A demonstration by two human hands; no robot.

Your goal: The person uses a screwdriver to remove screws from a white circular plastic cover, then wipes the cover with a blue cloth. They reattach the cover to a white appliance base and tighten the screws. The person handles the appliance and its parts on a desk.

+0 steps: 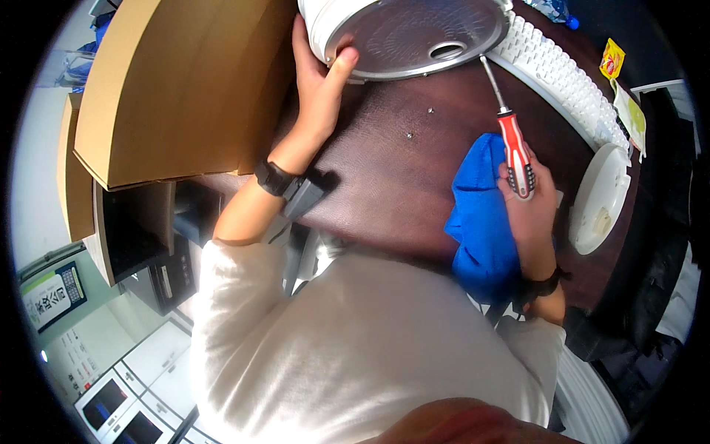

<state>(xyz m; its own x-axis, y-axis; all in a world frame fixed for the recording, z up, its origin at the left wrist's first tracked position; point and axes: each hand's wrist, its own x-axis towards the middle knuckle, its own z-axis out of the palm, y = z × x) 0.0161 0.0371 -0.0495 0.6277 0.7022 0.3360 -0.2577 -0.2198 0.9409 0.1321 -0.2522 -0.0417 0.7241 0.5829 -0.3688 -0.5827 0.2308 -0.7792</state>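
At the top of the view a round white appliance [318, 33] is tipped so that its grey metal plate [414, 37] faces me; the plate has an oval hole near its lower edge. My left hand [322, 85] grips its left side, thumb over the metal rim. A screwdriver [515, 144] with a red, white and black handle lies in the closed fingers of my right hand [529, 196]. Its tip points up at the plate's lower right rim; contact is unclear. Two small screws, one upper [431, 110] and one lower [409, 135], lie on the dark brown table [362, 177].
A crumpled blue cloth [481, 214] lies beside my right hand. Further right are a round white cover [600, 196], a white keyboard [562, 81] and a small yellow packet [612, 59]. Tall cardboard [200, 81] stands close to my left forearm.
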